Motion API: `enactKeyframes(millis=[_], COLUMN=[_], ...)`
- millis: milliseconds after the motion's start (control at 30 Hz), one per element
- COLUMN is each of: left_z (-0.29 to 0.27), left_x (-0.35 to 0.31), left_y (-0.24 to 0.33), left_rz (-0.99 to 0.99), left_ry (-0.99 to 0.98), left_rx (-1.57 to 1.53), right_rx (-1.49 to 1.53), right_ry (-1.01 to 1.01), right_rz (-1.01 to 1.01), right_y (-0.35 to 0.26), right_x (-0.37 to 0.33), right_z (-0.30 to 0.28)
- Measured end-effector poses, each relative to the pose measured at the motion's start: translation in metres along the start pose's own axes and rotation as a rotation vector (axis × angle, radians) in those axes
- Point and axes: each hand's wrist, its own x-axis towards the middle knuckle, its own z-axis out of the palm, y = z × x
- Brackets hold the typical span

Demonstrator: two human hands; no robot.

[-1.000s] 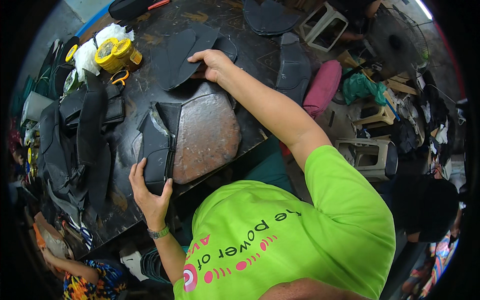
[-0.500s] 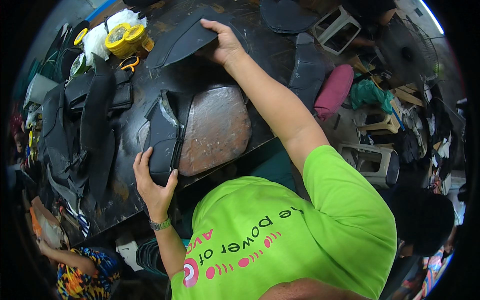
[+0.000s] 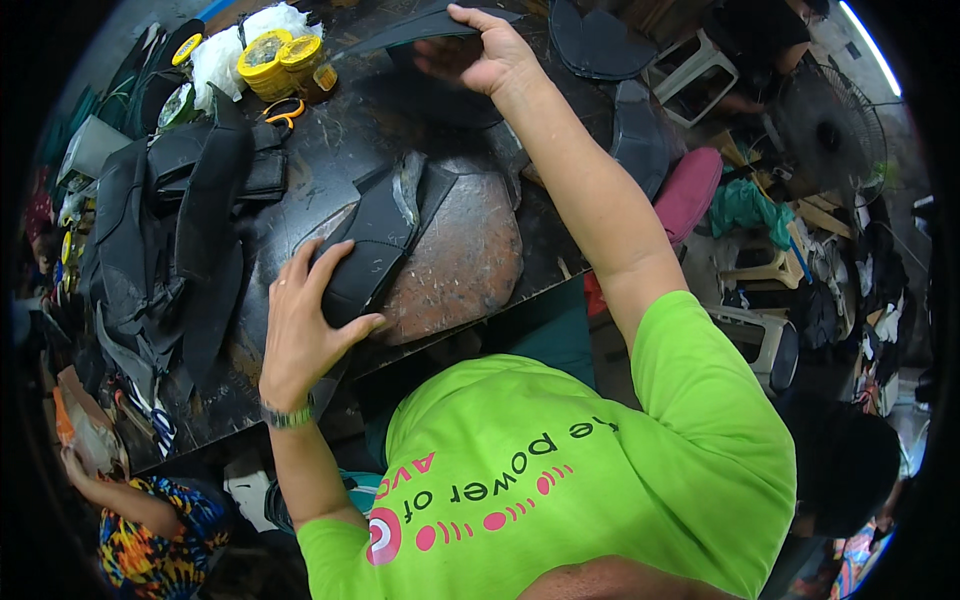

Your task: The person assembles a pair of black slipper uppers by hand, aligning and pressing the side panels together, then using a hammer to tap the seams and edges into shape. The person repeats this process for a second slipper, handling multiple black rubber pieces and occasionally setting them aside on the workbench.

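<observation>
My left hand (image 3: pixel 300 330) lies on a folded black piece of material (image 3: pixel 375 240), fingers curled over its near end. That piece rests on a worn brown slab (image 3: pixel 465 255) on the dark worktable (image 3: pixel 330 150). My right arm is stretched out to the table's far side. There my right hand (image 3: pixel 490 50) pinches the edge of a thin black sheet (image 3: pixel 420 30), which is lifted off the table.
A heap of black cut pieces (image 3: pixel 190 220) fills the table's left side. Yellow tins (image 3: pixel 265 65), a white bag (image 3: pixel 220 55) and orange-handled scissors (image 3: pixel 285 110) sit at the far left. Another person's patterned sleeve (image 3: pixel 150 510) is at lower left. A pink cushion (image 3: pixel 690 190) and stools stand to the right.
My right hand has moved farther away across the table, lifting the black sheet's edge. My left hand has slid up onto the folded black piece.
</observation>
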Motion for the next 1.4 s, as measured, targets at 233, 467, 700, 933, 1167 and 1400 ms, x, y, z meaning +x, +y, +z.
enactKeyframes(millis=[233, 467, 700, 933, 1167, 1400], left_z=[0.023, 0.074, 0.087, 0.021, -0.016, 0.03], left_x=[0.109, 0.209, 0.215, 0.18, 0.012, -0.031], left_y=[-0.007, -0.035, -0.056, -0.042, -0.007, -0.001], left_rz=[0.273, 0.155, 0.187, 0.172, -0.052, -0.129], left_ry=[0.136, -0.103, -0.086, -0.032, 0.074, 0.235], left_rx=[-0.142, 0.293, 0.096, -0.091, 0.029, -0.114], right_rx=[-0.162, -0.18, -0.166, -0.226, -0.694, -1.583], right_ry=[0.037, -0.053, -0.287, 0.09, -0.136, -0.628], right_rz=[0.02, 0.17, -0.131, -0.1, -0.009, -0.501], right_y=[0.011, -0.003, -0.049, 0.007, 0.049, 0.083], right_x=[-0.01, -0.028, -0.063, -0.052, -0.114, -0.135], right_z=[0.005, 0.036, 0.05, -0.01, -0.044, -0.004])
